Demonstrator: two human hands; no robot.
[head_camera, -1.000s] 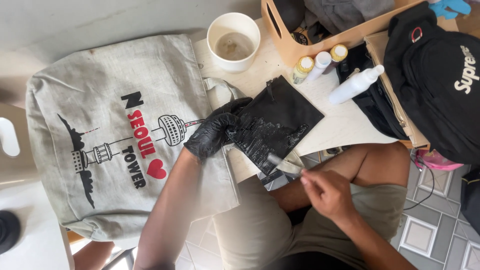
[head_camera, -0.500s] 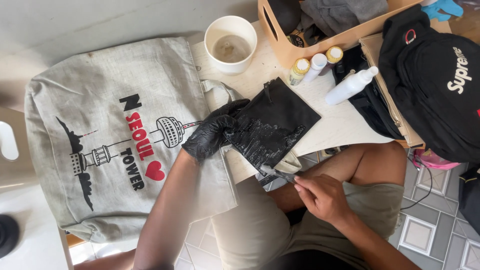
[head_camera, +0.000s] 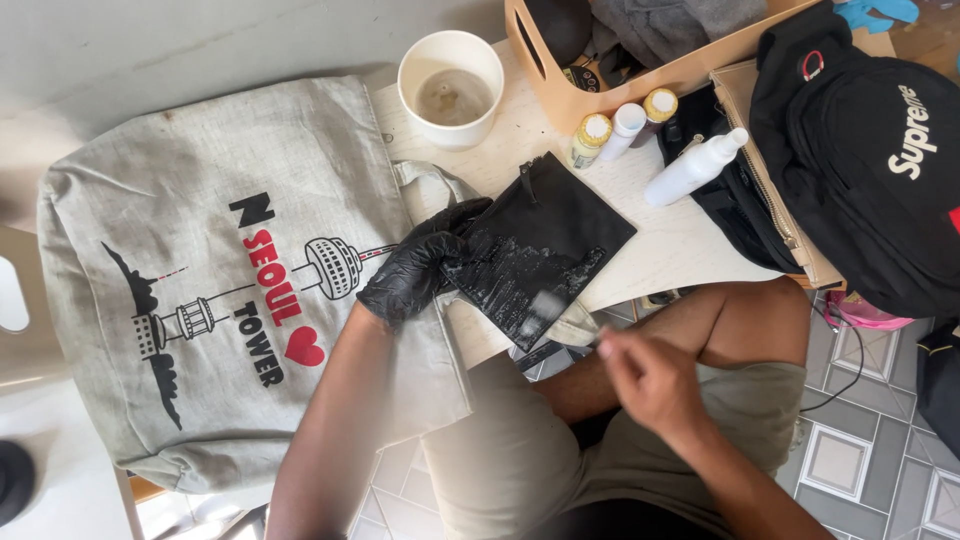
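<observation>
Item: flat black pouch (head_camera: 545, 250), wet-looking sheen across its face, lying on the pale table (head_camera: 660, 245) with its long axis running diagonally, one corner pointing up toward the white cup (head_camera: 451, 88) and the opposite corner hanging just over the table's near edge. Left hand (head_camera: 415, 268), in a black glove, lies at the pouch's left edge, fingers pressed down on that edge and pinning it flat; it is the nearer hand. Right hand (head_camera: 645, 375), bare, hangs off the pouch's lower corner, beyond the table edge and above the lap; its fingers are bunched together, blurred, and whether they pinch a small tool cannot be told. Left of the pouch: grey tote bag (head_camera: 200, 300) with a printed tower, spread flat, its edge under the gloved wrist. Above and right of the pouch: three small paint bottles (head_camera: 622, 132), a white spray bottle (head_camera: 695, 168) lying tilted, and a tan wooden caddy (head_camera: 620, 85). Far right: black backpack (head_camera: 865, 150). Open room: a bare strip of table right of the pouch; below it only the table edge and tiled floor.
</observation>
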